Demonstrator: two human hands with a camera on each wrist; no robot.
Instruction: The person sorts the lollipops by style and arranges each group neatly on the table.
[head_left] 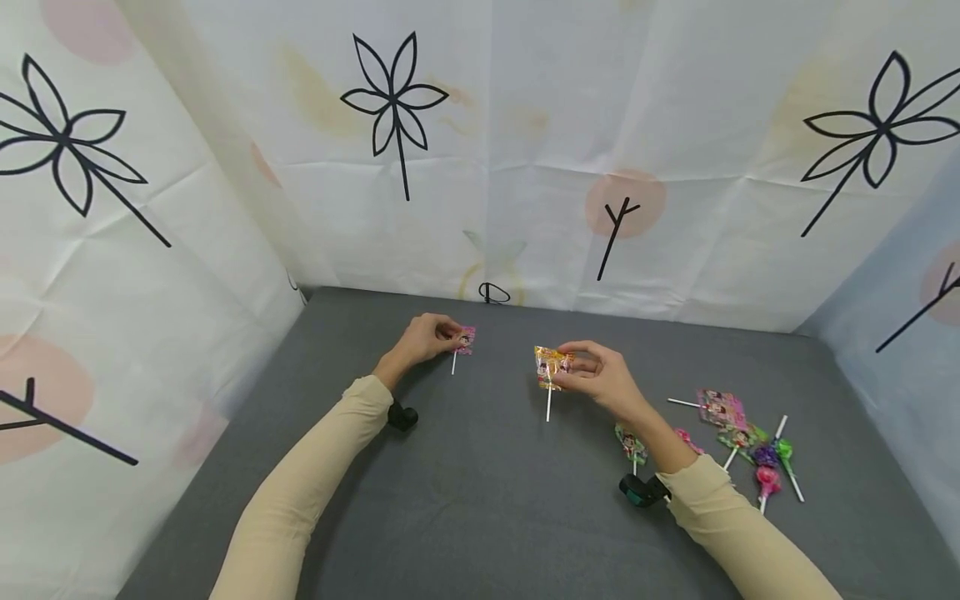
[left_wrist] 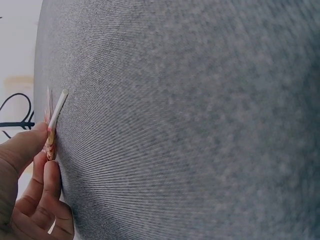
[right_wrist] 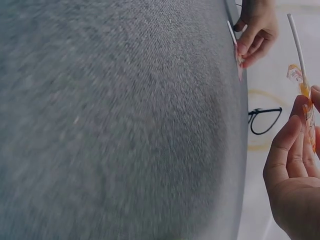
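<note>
The orange lollipop (head_left: 552, 367), pinched at its wrapper by the right hand (head_left: 603, 379) above the grey counter (head_left: 487, 500), is probably light, crinkly and slippery, while the left hand (head_left: 423, 340) pinches a pink lollipop (head_left: 465, 341) on the counter.

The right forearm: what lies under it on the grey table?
A green-wrapped lollipop pokes out under the right forearm; a pink one shows beyond it. Their remaining parts are covered.

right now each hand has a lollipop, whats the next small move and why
Probably lower the right hand and lay its orange lollipop on the grey surface beside the pink lollipop. The left hand holds that one at the surface, while the orange one looks lifted, stick hanging down.
</note>
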